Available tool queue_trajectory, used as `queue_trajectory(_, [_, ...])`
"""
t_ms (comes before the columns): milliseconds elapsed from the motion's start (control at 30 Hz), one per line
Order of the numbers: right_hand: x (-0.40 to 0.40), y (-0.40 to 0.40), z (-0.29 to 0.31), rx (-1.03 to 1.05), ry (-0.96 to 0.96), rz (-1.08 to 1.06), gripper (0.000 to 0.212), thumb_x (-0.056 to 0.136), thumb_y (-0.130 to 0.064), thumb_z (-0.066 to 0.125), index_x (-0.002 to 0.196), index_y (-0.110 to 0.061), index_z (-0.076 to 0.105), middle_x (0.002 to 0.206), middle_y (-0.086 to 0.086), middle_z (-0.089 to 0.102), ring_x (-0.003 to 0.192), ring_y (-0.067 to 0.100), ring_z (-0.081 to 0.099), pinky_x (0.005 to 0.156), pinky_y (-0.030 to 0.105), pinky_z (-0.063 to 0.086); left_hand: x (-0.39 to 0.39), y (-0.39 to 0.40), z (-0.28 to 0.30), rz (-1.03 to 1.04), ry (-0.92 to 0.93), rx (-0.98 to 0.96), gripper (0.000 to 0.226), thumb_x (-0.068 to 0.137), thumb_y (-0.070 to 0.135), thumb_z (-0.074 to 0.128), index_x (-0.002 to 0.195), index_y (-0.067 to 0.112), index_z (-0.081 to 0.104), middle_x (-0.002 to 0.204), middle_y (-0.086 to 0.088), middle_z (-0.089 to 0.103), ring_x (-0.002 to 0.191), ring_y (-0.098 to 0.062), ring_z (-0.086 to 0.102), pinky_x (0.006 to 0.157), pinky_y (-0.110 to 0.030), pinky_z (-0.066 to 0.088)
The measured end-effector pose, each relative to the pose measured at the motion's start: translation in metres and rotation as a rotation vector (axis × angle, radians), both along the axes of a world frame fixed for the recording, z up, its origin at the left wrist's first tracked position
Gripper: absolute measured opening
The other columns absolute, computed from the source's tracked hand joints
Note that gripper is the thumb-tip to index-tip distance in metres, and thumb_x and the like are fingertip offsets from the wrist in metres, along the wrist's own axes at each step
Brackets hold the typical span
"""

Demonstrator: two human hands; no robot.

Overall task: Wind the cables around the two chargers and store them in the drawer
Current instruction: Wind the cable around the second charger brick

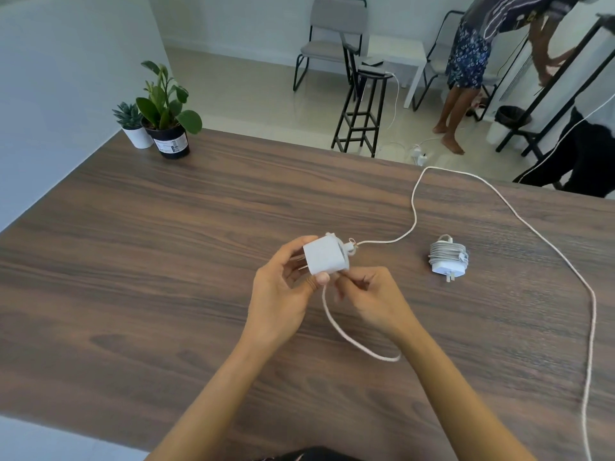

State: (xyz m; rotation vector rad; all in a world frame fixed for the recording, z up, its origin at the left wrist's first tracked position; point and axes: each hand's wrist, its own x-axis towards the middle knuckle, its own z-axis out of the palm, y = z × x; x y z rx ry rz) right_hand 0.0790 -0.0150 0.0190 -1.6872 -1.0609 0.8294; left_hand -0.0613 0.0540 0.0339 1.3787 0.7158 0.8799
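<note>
My left hand [283, 294] grips a white square charger [324, 256] above the wooden table [166, 244]. Its long white cable [414, 207] leaves the charger's right side, curves toward the far table edge, then sweeps down the right side of the table. My right hand [372, 294] pinches this cable just below the charger, and a loop of it [352, 344] hangs under my hands. A second white charger [447, 257] lies to the right on the table, its cable wound tightly around it and its prongs pointing toward me. No drawer is in view.
Two potted plants [163, 111] stand at the table's far left corner. Beyond the table are a black stool [362, 104], a grey chair [332, 38], a white side table [399, 58] and a standing person [472, 61]. A black frame [559, 84] stands at the far right.
</note>
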Motion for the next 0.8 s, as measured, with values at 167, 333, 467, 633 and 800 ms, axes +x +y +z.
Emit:
queue_trajectory(167, [-0.012, -0.015, -0.009, -0.048, -0.016, 0.033, 0.026, 0.095, -0.02, 0.053, 0.11, -0.034, 0.069, 0.052, -0.012, 0.038, 0.051, 0.007, 0.035, 0.052, 0.018, 0.032, 0.005, 0.016, -0.002, 0.206, 0.15, 0.139, 0.048, 0.076, 0.0, 0.074, 0.114, 0.023, 0.058, 0.113, 0.002, 0.067, 0.1, -0.005, 0.065, 0.09, -0.023, 0.051])
queue_trajectory(333, [-0.013, -0.026, 0.011, 0.002, -0.348, 0.052, 0.029, 0.093, -0.013, 0.056, 0.114, -0.028, 0.068, 0.051, -0.035, 0.051, 0.051, -0.012, 0.049, 0.056, 0.001, 0.034, 0.007, 0.026, -0.003, 0.255, 0.247, 0.312, 0.054, 0.073, 0.001, 0.076, 0.117, 0.026, 0.057, 0.114, 0.004, 0.063, 0.096, 0.005, 0.061, 0.088, -0.014, 0.048])
queue_trajectory(467, [-0.007, -0.029, 0.028, -0.013, -0.604, 0.172, 0.036, 0.09, -0.01, 0.057, 0.117, -0.033, 0.065, 0.087, -0.019, 0.072, 0.065, -0.012, 0.051, 0.067, 0.013, 0.043, 0.009, 0.024, -0.005, 0.226, 0.307, 0.4, 0.054, 0.073, 0.003, 0.077, 0.121, 0.02, 0.058, 0.113, 0.005, 0.061, 0.095, -0.001, 0.063, 0.088, -0.014, 0.048])
queue_trajectory(633, [-0.004, -0.033, 0.036, -0.023, -0.671, 0.188, 0.036, 0.089, -0.01, 0.057, 0.115, -0.033, 0.066, 0.072, -0.022, 0.057, 0.071, 0.001, 0.052, 0.068, 0.026, 0.049, 0.009, 0.022, -0.005, 0.241, 0.261, 0.336, 0.052, 0.073, 0.002, 0.076, 0.118, 0.022, 0.059, 0.112, 0.006, 0.063, 0.093, 0.008, 0.061, 0.084, -0.008, 0.046])
queue_trajectory(800, [-0.001, -0.034, 0.043, 0.006, -0.764, 0.215, 0.023, 0.09, -0.018, 0.059, 0.106, -0.029, 0.07, 0.06, -0.015, 0.044, 0.062, 0.018, 0.052, 0.058, 0.035, 0.049, 0.009, 0.021, -0.008, 0.23, 0.339, 0.531, 0.054, 0.07, -0.002, 0.078, 0.119, 0.013, 0.06, 0.111, 0.0, 0.061, 0.088, -0.005, 0.063, 0.083, -0.006, 0.044])
